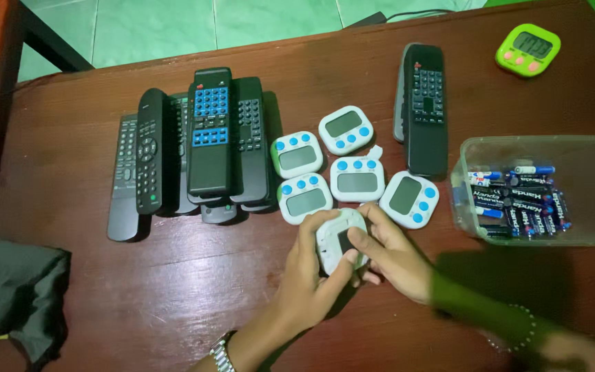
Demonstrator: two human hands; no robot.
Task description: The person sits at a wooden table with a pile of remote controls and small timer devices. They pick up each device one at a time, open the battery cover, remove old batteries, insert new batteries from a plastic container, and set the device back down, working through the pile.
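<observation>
A white timer (339, 240) is held between both hands just below the centre of the frame, slightly above the brown worktop (139, 289). The left hand (309, 275) is brought in from the bottom edge, a metal watch (222, 353) worn at the wrist, and its fingers are clamped round the timer's left and lower edge. The right hand (392, 255) is reached in from the lower right, blurred along the forearm; it is closed on the timer's right side, with the thumb laid on the dark square recess in the middle. The timer is seen from the back, rounded and square.

Just above it, five white timers with blue buttons (357, 178) are lying face up. A clear tub of batteries (542, 189) is set at the right.
</observation>
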